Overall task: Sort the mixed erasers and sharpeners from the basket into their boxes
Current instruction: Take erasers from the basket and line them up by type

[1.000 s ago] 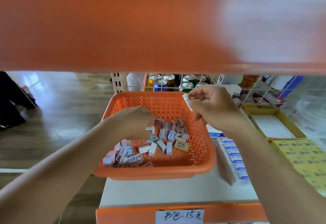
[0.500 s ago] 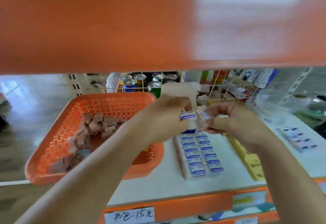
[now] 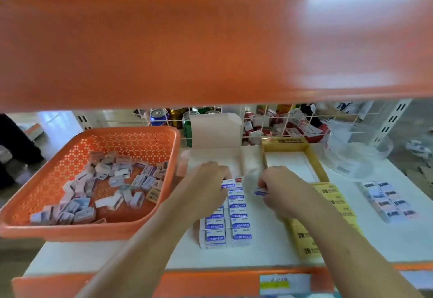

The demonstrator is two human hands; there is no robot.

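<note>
Left hand (image 3: 206, 187) pinches an eraser (image 3: 228, 185) crosswise at the eraser rows' (image 3: 237, 218) far end, nearer than the right hand (image 3: 281, 190) — it pinches a second eraser (image 3: 260, 191) just beside.

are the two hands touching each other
Apart. Head view shows a clear gap between the left hand and right hand, with stacked erasers showing through.

On the shelf (image 3: 269, 253) we find the basket (image 3: 70, 229) at left, holding the mixed pile (image 3: 112, 187). Just right of it lie the eraser rows (image 3: 236, 227), with an open box (image 3: 215, 133) behind them. Further right stands a second box (image 3: 293, 144), then a tub (image 3: 356, 154). Cans (image 3: 159, 116) stand behind the basket.
</note>
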